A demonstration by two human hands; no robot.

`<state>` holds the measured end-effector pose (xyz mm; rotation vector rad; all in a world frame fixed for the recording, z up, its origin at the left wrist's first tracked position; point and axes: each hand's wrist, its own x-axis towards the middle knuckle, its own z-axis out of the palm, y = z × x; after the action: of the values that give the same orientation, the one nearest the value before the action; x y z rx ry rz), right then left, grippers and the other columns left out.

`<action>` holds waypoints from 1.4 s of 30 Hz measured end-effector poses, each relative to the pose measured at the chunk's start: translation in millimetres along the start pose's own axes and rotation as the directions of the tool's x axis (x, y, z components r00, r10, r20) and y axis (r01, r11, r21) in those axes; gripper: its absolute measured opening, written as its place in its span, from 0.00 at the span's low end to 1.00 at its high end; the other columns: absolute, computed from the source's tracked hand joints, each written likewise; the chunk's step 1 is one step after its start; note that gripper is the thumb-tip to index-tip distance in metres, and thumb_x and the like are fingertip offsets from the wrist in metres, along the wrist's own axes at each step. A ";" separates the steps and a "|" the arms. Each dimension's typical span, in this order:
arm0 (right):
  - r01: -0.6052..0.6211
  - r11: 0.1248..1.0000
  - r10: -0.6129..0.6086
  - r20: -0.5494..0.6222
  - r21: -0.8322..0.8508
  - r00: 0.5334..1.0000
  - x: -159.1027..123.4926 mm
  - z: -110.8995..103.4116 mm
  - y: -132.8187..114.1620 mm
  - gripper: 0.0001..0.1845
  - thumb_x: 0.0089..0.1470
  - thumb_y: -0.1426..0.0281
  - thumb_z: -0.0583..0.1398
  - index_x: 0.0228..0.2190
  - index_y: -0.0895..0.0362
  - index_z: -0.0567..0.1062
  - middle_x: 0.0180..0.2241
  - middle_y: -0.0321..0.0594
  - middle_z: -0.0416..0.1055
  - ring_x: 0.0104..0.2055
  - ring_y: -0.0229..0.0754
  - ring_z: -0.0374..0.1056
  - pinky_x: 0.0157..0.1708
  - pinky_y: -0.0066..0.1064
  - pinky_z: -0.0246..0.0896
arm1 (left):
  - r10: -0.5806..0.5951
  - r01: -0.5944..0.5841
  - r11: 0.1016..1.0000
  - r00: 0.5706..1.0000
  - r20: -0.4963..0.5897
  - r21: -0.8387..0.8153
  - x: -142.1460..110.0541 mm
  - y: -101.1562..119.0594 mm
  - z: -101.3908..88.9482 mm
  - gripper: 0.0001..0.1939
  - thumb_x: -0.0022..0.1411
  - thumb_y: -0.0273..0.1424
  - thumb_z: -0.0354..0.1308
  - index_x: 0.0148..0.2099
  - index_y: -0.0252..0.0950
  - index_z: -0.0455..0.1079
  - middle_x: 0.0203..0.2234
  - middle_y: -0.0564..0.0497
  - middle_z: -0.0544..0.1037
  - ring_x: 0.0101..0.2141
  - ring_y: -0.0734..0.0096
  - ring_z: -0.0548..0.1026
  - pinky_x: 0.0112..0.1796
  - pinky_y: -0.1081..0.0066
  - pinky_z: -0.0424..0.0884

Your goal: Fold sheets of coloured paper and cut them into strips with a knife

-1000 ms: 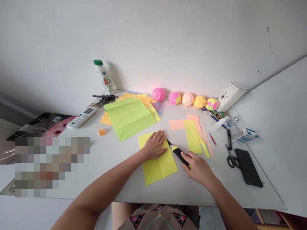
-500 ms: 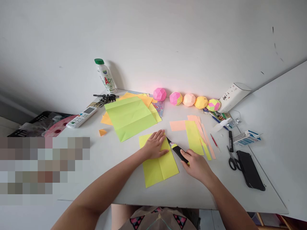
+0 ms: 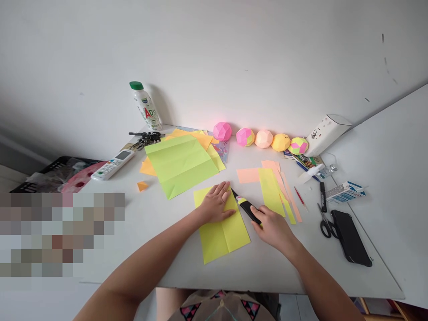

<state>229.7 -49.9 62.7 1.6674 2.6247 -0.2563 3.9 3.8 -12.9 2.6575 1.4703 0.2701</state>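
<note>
a yellow paper sheet [image 3: 216, 241] lies toward the middle of the desk's [image 3: 147, 214] front edge, with white desktop showing between the two and along the sheet's left side. the left hand [image 3: 217, 204] rests flat on its upper half, thumb spread. apart from it, the right hand [image 3: 276, 226] is wrapped around a black utility knife [image 3: 248, 209], its tip at the sheet's far right corner; whether it touches is unclear. paper strips [image 3: 271, 191] lie beyond the knife, scissors [image 3: 327, 228] nearer the desk's right edge.

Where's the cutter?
Head view, right of centre: the cutter is in the right hand, tip by the right edge of the yellow sheet under the left hand.
</note>
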 end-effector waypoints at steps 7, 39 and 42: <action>-0.007 1.000 0.007 -0.023 -0.006 1.000 5.1 3.9 -0.4 0.23 0.56 0.70 0.55 0.54 0.56 0.70 0.37 0.44 0.72 0.34 0.43 0.71 0.27 0.29 0.63 | 0.007 -0.007 1.000 1.000 -0.020 -0.013 -0.3 -0.7 3.1 0.37 0.61 0.55 0.45 0.61 0.32 0.59 0.66 0.39 0.50 0.65 0.53 0.47 0.61 0.56 0.47; -0.309 0.950 0.302 -0.368 0.041 0.879 -8.4 11.9 76.4 0.23 0.55 0.71 0.53 0.53 0.58 0.68 0.46 0.48 0.71 0.50 0.51 0.64 0.42 0.36 0.63 | -0.158 0.094 0.952 0.966 -0.203 -0.293 7.8 -14.4 16.0 0.25 0.62 0.42 0.52 0.57 0.35 0.60 0.63 0.39 0.57 0.61 0.53 0.57 0.56 0.54 0.60; -0.451 0.891 0.436 -0.397 0.061 0.808 -19.8 8.2 110.4 0.22 0.52 0.70 0.55 0.50 0.60 0.69 0.45 0.51 0.72 0.48 0.57 0.65 0.40 0.41 0.63 | -0.250 0.168 0.933 0.940 -0.234 -0.319 11.8 -21.4 11.7 0.18 0.62 0.30 0.51 0.55 0.38 0.63 0.55 0.42 0.66 0.57 0.57 0.63 0.54 0.56 0.63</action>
<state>337.0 -23.0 42.7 2.4782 2.3334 0.1689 -5.4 25.3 -26.6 2.2724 1.6250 0.7946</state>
